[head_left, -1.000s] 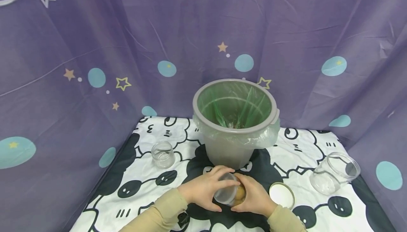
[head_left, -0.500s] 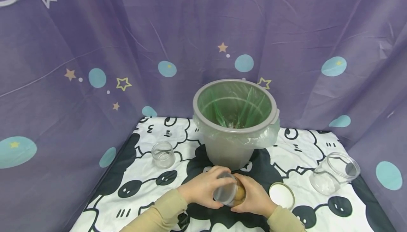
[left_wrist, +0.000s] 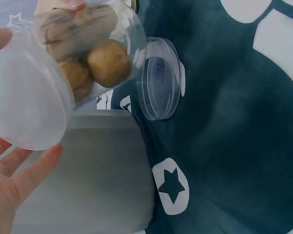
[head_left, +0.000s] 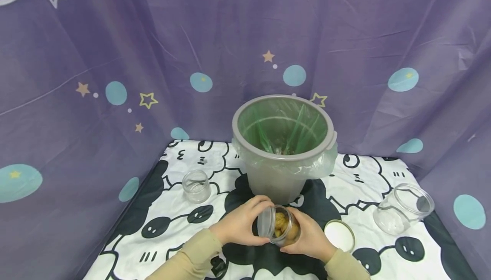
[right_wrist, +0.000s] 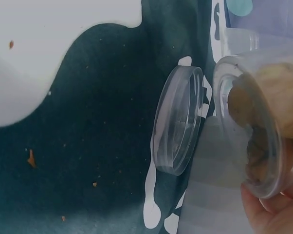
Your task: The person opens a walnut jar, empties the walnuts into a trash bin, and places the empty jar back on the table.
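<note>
My left hand [head_left: 243, 223] holds a translucent lid [head_left: 265, 222] by its rim, thumb and fingers at opposite edges. Tilted toward that lid is a clear jar [head_left: 288, 242], gripped around its side by my right hand [head_left: 308, 235]. Inside it lie several brown, rounded pieces [head_left: 281, 223] that look like walnuts. From the left wrist, the lid [left_wrist: 29, 92] stands at the jar's mouth, the jar's brown contents [left_wrist: 110, 63] showing behind clear plastic. A separate clear round lid [right_wrist: 178, 122] is on the dark cloth beneath; the head view does not show it distinctly.
A grey bin [head_left: 274, 182] with a green-tinted liner [head_left: 284, 126] stands just beyond the hands. A small clear jar [head_left: 197, 188] is at left. On the right are a gold-rimmed white lid [head_left: 340, 236] and a large clear jar [head_left: 400, 212]. Crumbs [right_wrist: 30, 158] dot the cloth.
The translucent lid has come away from the jar's mouth toward the left, with my left hand. The jar has turned so its opening and brown contents show.
</note>
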The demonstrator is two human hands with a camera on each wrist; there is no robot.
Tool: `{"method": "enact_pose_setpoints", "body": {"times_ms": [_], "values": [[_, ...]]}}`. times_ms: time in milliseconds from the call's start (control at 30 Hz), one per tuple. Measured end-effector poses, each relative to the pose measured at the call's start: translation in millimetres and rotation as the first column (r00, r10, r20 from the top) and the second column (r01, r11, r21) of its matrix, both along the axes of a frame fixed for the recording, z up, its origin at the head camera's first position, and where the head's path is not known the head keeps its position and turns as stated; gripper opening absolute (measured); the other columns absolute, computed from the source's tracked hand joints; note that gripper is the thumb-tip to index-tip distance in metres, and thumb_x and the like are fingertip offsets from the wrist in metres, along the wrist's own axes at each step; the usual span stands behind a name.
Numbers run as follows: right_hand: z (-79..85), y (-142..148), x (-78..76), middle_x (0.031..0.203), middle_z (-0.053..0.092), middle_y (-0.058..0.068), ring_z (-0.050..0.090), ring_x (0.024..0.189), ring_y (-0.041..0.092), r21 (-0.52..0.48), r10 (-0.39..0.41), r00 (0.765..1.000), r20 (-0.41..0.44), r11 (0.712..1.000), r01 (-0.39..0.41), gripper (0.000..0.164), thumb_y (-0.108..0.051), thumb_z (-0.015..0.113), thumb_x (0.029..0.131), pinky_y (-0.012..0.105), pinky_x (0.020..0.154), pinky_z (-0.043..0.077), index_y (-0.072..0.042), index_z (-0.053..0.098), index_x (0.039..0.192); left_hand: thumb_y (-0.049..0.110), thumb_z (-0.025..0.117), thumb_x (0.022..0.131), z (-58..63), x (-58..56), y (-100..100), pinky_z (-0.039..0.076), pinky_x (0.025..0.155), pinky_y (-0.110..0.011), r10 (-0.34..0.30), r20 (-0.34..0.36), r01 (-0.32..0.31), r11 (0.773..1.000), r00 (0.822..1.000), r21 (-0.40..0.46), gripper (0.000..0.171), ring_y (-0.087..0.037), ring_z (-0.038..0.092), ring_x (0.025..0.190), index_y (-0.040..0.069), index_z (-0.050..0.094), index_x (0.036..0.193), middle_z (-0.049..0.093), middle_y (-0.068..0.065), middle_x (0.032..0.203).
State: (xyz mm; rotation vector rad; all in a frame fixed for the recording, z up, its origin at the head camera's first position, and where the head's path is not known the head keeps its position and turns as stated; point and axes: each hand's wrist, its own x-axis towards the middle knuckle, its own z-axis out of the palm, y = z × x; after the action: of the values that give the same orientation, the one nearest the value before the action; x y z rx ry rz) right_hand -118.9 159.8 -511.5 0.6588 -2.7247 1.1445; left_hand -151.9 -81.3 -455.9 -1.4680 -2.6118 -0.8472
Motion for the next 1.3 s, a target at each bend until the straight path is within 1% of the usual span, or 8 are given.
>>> {"method": "enact_pose_setpoints", "body": {"times_ms": [167, 400, 567, 767, 933, 1033, 1200, 1300], "values": [[0.2, 4, -3.0, 0.120, 0.062, -0.001, 0.061, 0.104, 0.015, -0.059, -0.001, 1.000, 0.023, 0.998, 0.002, 0.096, -0.032, 0.093, 0.050, 0.036, 0.090, 0.051, -0.012, 0.048, 0.132, 0.033, 0.078, 0.075, -4.2, -3.0, -9, 0.050, 0.090, -0.026, 0.051, -0.008, -0.050, 0.995, 0.999, 0.088, 0.075, -0.017, 0.049, 0.116, 0.018, 0.039, 0.138, 0.039, -0.006, 0.133], [2.1, 16, -0.3, 0.123, 0.061, -0.002, 0.059, 0.108, 0.014, -0.145, -0.022, 0.994, 0.106, 0.989, 0.038, 0.096, -0.034, 0.093, 0.051, 0.034, 0.092, 0.049, -0.016, 0.047, 0.134, 0.032, 0.076, 0.079, -9.6, -2.8, -30, 0.050, 0.090, -0.037, 0.222, 0.067, -0.228, 0.966, 0.973, 0.122, 0.073, -0.023, 0.048, 0.119, 0.024, 0.039, 0.141, 0.037, -0.010, 0.135], [6.1, 25, 1.8, 0.123, 0.061, -0.005, 0.058, 0.108, 0.010, -0.173, -0.042, 0.991, 0.125, 0.983, 0.063, 0.098, -0.031, 0.093, 0.051, 0.031, 0.093, 0.049, -0.017, 0.046, 0.135, 0.026, 0.078, 0.078, -18.5, -6.8, -46, 0.051, 0.092, -0.037, 0.317, 0.174, -0.343, 0.927, 0.932, 0.152, 0.070, -0.023, 0.053, 0.112, 0.020, 0.042, 0.138, 0.037, -0.009, 0.131], [11.8, 43, 0.6, 0.122, 0.061, 0.002, 0.058, 0.107, 0.012, -0.168, -0.074, 0.991, 0.115, 0.982, 0.092, 0.097, -0.036, 0.090, 0.057, 0.034, 0.090, 0.050, -0.009, 0.044, 0.138, 0.019, 0.078, 0.077, -31.7, -14.1, -59, 0.050, 0.094, -0.041, 0.384, 0.333, -0.462, 0.865, 0.861, 0.195, 0.069, -0.028, 0.050, 0.116, 0.013, 0.041, 0.134, 0.038, -0.011, 0.129], [16.6, 56, 2.4, 0.123, 0.060, 0.000, 0.055, 0.108, 0.005, -0.161, -0.103, 0.986, 0.135, 0.979, 0.124, 0.096, -0.032, 0.091, 0.055, 0.032, 0.091, 0.049, -0.011, 0.045, 0.137, 0.020, 0.079, 0.076, -47.5, -19.1, -66, 0.049, 0.095, -0.044, 0.413, 0.373, -0.496, 0.853, 0.831, 0.160, 0.069, -0.029, 0.049, 0.117, 0.009, 0.039, 0.131, 0.039, -0.014, 0.127], [17.3, 61, 2.6, 0.124, 0.060, 0.001, 0.054, 0.108, 0.001, -0.172, -0.115, 0.986, 0.123, 0.976, 0.135, 0.095, -0.029, 0.092, 0.055, 0.025, 0.092, 0.046, -0.013, 0.045, 0.137, 0.022, 0.080, 0.075, -57.2, -20.9, -68, 0.049, 0.096, -0.044, 0.408, 0.370, -0.482, 0.867, 0.834, 0.130, 0.068, -0.029, 0.050, 0.116, 0.009, 0.039, 0.128, 0.040, -0.014, 0.125], [18.2, 69, 2.2, 0.123, 0.061, 0.008, 0.053, 0.108, -0.002, -0.186, -0.106, 0.992, 0.062, 0.976, 0.116, 0.092, -0.027, 0.092, 0.056, 0.017, 0.092, 0.043, -0.010, 0.047, 0.135, 0.023, 0.080, 0.075, -68.3, -23.7, -64, 0.048, 0.096, -0.041, 0.365, 0.332, -0.418, 0.903, 0.870, 0.100, 0.065, -0.025, 0.049, 0.113, 0.007, 0.040, 0.124, 0.040, -0.011, 0.123], [19.0, 73, 2.5, 0.123, 0.061, 0.010, 0.052, 0.108, -0.005, -0.197, -0.093, 0.995, 0.033, 0.975, 0.097, 0.091, -0.024, 0.092, 0.055, 0.011, 0.091, 0.040, -0.009, 0.048, 0.134, 0.024, 0.080, 0.075, -72.9, -25.1, -60, 0.048, 0.097, -0.038, 0.347, 0.330, -0.395, 0.914, 0.878, 0.091, 0.064, -0.024, 0.050, 0.113, 0.006, 0.040, 0.123, 0.040, -0.010, 0.121]]}}
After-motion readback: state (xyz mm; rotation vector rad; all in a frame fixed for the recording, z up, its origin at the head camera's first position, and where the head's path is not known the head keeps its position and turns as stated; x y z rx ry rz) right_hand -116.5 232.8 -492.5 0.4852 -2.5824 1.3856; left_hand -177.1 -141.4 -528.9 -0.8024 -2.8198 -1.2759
